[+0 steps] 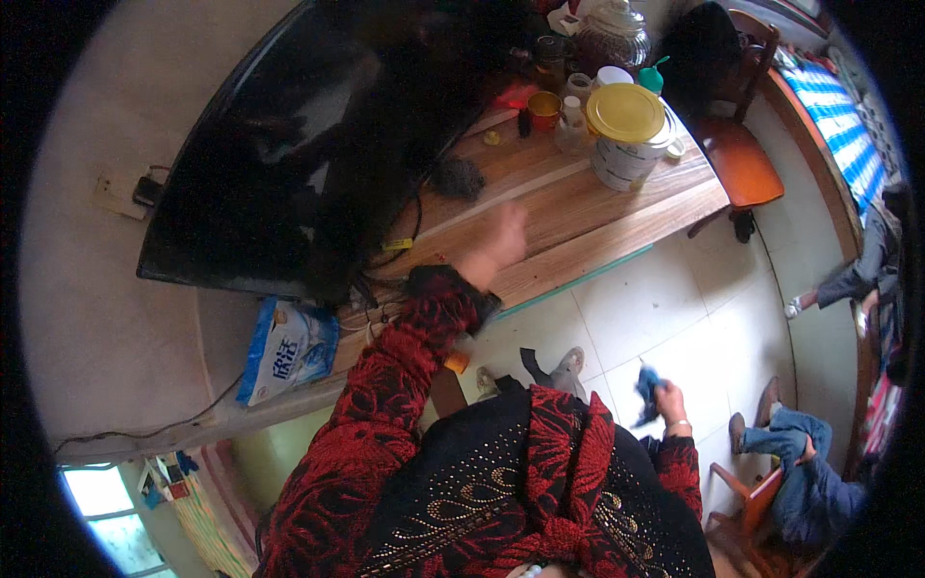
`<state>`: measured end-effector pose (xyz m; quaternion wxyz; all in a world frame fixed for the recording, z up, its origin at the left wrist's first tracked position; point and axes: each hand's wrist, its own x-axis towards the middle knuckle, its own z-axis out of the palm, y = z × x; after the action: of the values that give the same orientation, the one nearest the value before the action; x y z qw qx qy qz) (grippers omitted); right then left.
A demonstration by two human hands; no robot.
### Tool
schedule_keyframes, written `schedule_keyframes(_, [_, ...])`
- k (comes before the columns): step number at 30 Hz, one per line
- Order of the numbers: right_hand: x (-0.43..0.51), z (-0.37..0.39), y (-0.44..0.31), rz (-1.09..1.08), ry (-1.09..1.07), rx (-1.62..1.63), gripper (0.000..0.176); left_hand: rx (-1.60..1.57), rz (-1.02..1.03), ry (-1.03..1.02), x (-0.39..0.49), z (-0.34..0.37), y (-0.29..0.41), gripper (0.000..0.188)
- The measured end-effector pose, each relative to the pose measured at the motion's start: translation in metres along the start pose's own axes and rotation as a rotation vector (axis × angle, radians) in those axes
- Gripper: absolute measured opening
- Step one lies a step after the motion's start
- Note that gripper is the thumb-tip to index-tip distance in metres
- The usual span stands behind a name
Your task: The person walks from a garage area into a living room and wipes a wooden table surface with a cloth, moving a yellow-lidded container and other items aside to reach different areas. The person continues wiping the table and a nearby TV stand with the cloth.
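Note:
My left hand [500, 238] is blurred over the wood-grain tabletop [564, 209], near its front edge. Whether its fingers are apart or closed does not show. Just beyond it lies a dark grey fuzzy lump [459, 178], perhaps a scouring pad or a wad of cloth. My right hand [670, 403] grips a crumpled blue cloth [647, 394] low at my right side, above the tiled floor. A large television with a black screen [311, 166] stands along the back of the tabletop, its cables near my left sleeve.
Right of my left hand stand a tin with a yellow lid [626, 115], a red-gold cup [544, 110], a clear bottle [571, 124] and a glass jar [614, 36]. A blue-white packet [289, 350] leans at left. Beyond are a wooden chair [744, 159] and two seated people.

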<state>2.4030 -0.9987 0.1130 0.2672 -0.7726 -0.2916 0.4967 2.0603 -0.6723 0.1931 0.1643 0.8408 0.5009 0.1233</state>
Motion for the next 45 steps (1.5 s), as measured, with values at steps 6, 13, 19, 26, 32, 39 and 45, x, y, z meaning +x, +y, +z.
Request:
schedule_keyframes(6, [0.011,-0.021,0.029,-0.010,0.013,0.161,0.034,0.365,-0.301,-0.078,0.052,-0.049,-0.082,0.056])
schedule_keyframes(13, [0.047,-0.026,-0.019,0.175,-0.182,0.134,0.031,0.183,-0.103,-0.333,0.051,-0.043,-0.046,0.044])
schedule_keyframes(19, [0.056,0.009,-0.027,0.082,-0.146,0.236,0.033,0.265,-0.043,-0.223,0.001,-0.032,-0.003,0.028])
schedule_keyframes(26, [0.032,0.058,-0.040,0.063,-0.151,0.213,0.035,0.371,0.039,-0.220,0.105,0.032,0.049,0.024])
schedule_keyframes(32, [0.025,0.063,-0.064,0.045,-0.080,0.267,0.035,0.436,0.272,-0.280,0.102,0.035,0.047,0.030])
schedule_keyframes(39, [0.035,0.077,-0.043,0.004,-0.018,0.241,0.034,0.708,0.373,-0.143,0.099,0.036,0.025,0.022])
schedule_keyframes(45, [0.028,0.088,-0.025,-0.107,0.008,0.088,0.035,0.411,0.333,-0.207,0.133,0.045,0.032,0.018])
